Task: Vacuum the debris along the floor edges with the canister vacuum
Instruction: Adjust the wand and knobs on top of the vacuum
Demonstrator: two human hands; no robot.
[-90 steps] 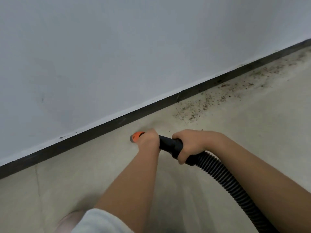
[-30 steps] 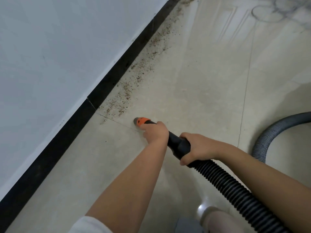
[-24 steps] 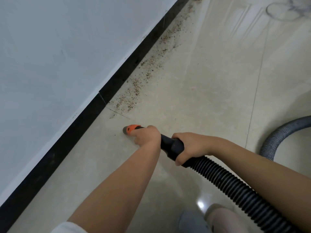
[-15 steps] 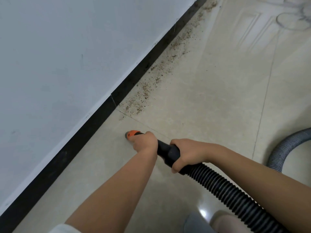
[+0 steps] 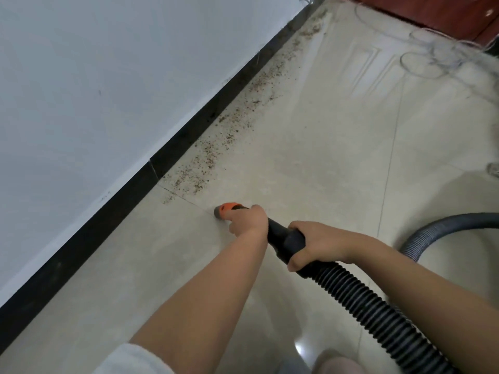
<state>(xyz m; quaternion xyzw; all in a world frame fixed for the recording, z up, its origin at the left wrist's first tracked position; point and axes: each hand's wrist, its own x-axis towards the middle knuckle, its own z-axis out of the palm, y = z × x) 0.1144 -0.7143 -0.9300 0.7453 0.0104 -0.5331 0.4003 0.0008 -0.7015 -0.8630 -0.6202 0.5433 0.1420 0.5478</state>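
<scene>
A black ribbed vacuum hose (image 5: 361, 300) ends in a black handle and an orange nozzle tip (image 5: 226, 209) that sits low on the beige tile floor. My left hand (image 5: 247, 220) grips the tube just behind the orange tip. My right hand (image 5: 314, 242) grips the black handle where the ribbed hose starts. A band of brown crumb debris (image 5: 216, 155) lies along the black baseboard (image 5: 129, 195), starting a short way ahead and left of the nozzle and running to the far corner. The canister is out of view.
A white wall (image 5: 108, 76) rises above the baseboard on the left. A grey loop of hose (image 5: 442, 228) curves across the floor at the right. A dark red wooden door (image 5: 437, 12) and thin tangled wires (image 5: 437, 58) lie at the far end.
My view has turned from facing the wall to looking along it. The nozzle and both hands have moved a little away from the baseboard, staying short of the debris band.
</scene>
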